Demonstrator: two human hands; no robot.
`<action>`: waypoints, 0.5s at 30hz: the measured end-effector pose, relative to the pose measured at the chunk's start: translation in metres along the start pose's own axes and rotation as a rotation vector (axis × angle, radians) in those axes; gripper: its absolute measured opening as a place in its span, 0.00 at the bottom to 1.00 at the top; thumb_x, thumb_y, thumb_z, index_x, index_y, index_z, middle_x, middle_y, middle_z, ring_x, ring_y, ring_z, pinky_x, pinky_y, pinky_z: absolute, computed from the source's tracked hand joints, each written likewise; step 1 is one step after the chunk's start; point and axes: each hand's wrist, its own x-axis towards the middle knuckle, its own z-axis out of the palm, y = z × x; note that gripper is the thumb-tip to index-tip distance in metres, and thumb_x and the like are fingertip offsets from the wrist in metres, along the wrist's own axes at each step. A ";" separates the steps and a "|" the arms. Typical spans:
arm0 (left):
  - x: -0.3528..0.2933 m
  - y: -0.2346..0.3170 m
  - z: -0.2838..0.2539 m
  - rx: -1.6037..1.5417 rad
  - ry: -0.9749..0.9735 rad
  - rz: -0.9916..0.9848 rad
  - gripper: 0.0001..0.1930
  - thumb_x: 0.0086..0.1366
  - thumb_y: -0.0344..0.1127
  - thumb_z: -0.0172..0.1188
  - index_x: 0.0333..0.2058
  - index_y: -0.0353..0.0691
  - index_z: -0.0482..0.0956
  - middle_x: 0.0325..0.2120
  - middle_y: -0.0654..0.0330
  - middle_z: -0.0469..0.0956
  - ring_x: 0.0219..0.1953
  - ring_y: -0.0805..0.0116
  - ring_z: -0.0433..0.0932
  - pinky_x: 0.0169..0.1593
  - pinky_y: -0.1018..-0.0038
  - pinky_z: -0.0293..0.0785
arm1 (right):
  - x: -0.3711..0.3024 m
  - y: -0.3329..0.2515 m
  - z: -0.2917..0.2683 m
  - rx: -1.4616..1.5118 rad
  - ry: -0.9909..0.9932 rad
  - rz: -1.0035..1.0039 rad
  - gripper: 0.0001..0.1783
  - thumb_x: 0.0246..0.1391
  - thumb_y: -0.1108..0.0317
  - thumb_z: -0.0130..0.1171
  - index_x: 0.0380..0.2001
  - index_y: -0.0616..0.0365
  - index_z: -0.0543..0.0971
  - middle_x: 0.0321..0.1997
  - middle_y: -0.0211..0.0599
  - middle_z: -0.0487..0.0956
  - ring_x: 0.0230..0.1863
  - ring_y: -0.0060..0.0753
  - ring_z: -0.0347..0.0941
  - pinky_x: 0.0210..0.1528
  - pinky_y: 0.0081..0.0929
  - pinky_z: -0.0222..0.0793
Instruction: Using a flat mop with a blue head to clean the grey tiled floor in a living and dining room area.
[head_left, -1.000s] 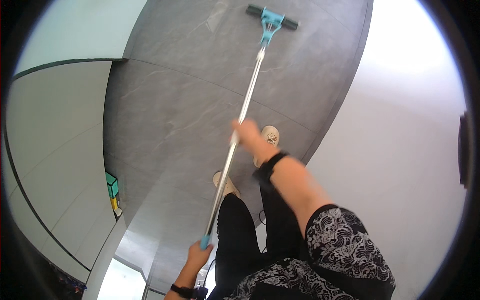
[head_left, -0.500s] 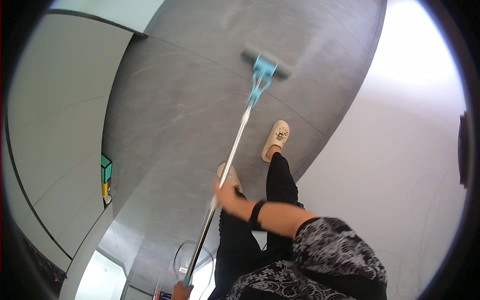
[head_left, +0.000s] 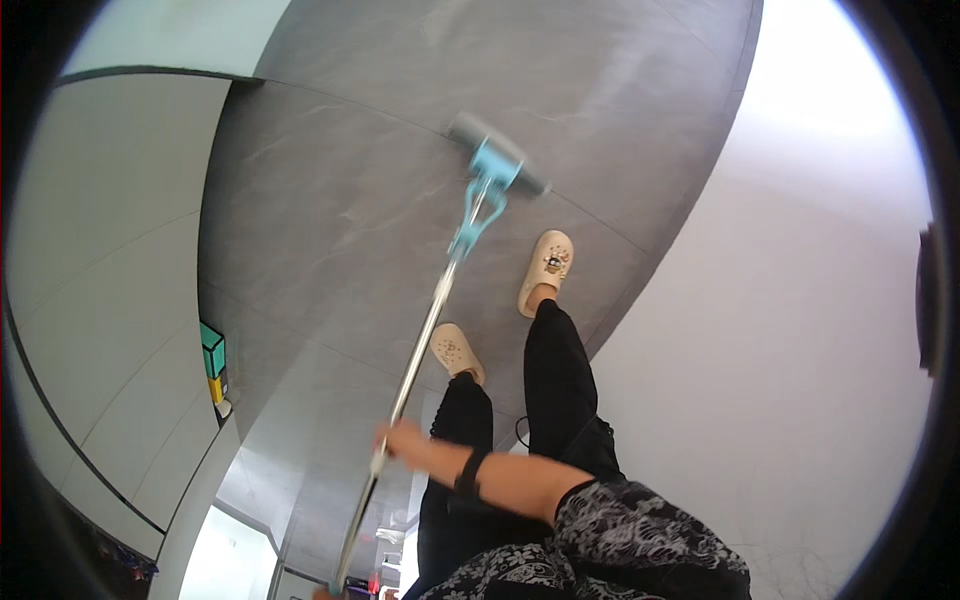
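Observation:
A sponge mop slants across the view, with a grey sponge head [head_left: 535, 180], a light-blue bracket [head_left: 495, 163] and a silver pole [head_left: 420, 350]. The head rests on the grey tiled floor ahead of my feet, slightly blurred. My right hand [head_left: 402, 441] is wrapped round the middle of the pole. At the lower edge, my left hand [head_left: 326, 594] grips the top end of the pole; most of it is cut off by the frame.
My feet in beige clogs [head_left: 547, 272] stand just right of the pole. A white wall [head_left: 780, 330] rises on the right, and pale cabinets [head_left: 120, 240] line the left. A green and yellow box [head_left: 212, 350] sits by the cabinet base.
The mop head has come back toward my feet and to the left. Both hands have moved down and left with the pole.

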 end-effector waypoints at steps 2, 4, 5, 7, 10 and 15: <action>0.048 0.059 -0.023 0.070 -0.026 0.034 0.13 0.41 0.39 0.62 0.17 0.32 0.74 0.15 0.47 0.73 0.21 0.51 0.75 0.26 0.64 0.70 | 0.009 -0.091 -0.049 0.219 0.080 -0.082 0.09 0.42 0.66 0.52 0.15 0.59 0.73 0.16 0.37 0.72 0.18 0.31 0.69 0.18 0.28 0.63; 0.062 0.195 -0.053 -0.029 -0.063 0.258 0.14 0.43 0.39 0.62 0.20 0.33 0.73 0.16 0.49 0.73 0.21 0.55 0.74 0.26 0.66 0.68 | -0.015 -0.196 -0.117 0.294 0.223 -0.194 0.08 0.43 0.69 0.50 0.17 0.61 0.70 0.17 0.42 0.71 0.18 0.35 0.70 0.18 0.30 0.64; 0.058 0.252 -0.061 -0.031 -0.092 0.291 0.14 0.45 0.39 0.61 0.23 0.32 0.73 0.17 0.49 0.73 0.21 0.56 0.73 0.27 0.66 0.68 | -0.025 -0.240 -0.144 0.320 0.292 -0.266 0.08 0.44 0.68 0.50 0.20 0.63 0.69 0.17 0.42 0.70 0.18 0.38 0.70 0.18 0.30 0.65; 0.039 0.360 -0.069 -0.102 -0.094 0.466 0.15 0.48 0.39 0.60 0.26 0.32 0.72 0.15 0.51 0.71 0.20 0.60 0.72 0.26 0.67 0.68 | -0.049 -0.325 -0.212 0.231 0.463 -0.440 0.12 0.45 0.65 0.51 0.23 0.65 0.68 0.17 0.43 0.70 0.18 0.40 0.70 0.17 0.36 0.65; -0.022 0.500 -0.083 -0.272 -0.345 0.406 0.15 0.50 0.39 0.59 0.31 0.31 0.71 0.15 0.50 0.71 0.20 0.59 0.72 0.27 0.67 0.69 | -0.109 -0.420 -0.297 0.052 0.721 -0.594 0.15 0.45 0.61 0.52 0.21 0.66 0.69 0.16 0.42 0.69 0.17 0.39 0.69 0.18 0.35 0.65; -0.038 0.464 -0.063 -0.022 -0.313 0.522 0.17 0.52 0.41 0.55 0.36 0.34 0.69 0.24 0.48 0.74 0.30 0.50 0.74 0.34 0.65 0.69 | -0.097 -0.365 -0.314 -0.512 0.719 -0.561 0.18 0.47 0.55 0.49 0.20 0.62 0.72 0.17 0.41 0.70 0.18 0.36 0.69 0.22 0.36 0.65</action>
